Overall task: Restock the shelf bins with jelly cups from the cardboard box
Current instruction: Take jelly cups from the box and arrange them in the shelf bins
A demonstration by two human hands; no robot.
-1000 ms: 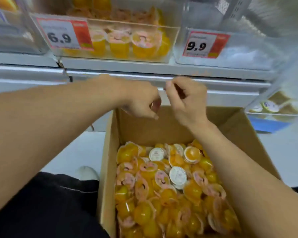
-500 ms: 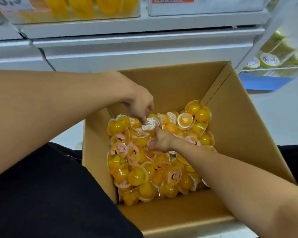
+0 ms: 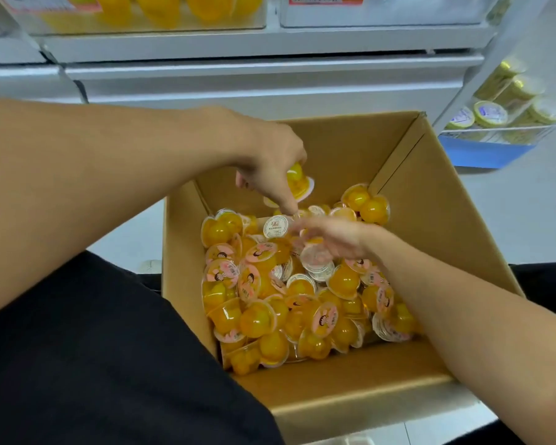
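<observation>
One jelly cup [image 3: 297,181] is held in the left hand [image 3: 272,162], lifted above the heap.

Dozens of jelly cups [image 3: 302,290] are piled in the cardboard box [image 3: 430,220] below the shelf bins [image 3: 180,14]. The right hand [image 3: 331,237] is blurred, fingers spread loosely over the heap beside a white-lidded cup [image 3: 275,226]; whether anything is grasped cannot be told.

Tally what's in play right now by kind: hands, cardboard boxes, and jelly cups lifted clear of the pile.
Hands: 2, left hand and right hand
Cardboard box: 1
Jelly cup held above the pile: 1
Total: 4
</observation>
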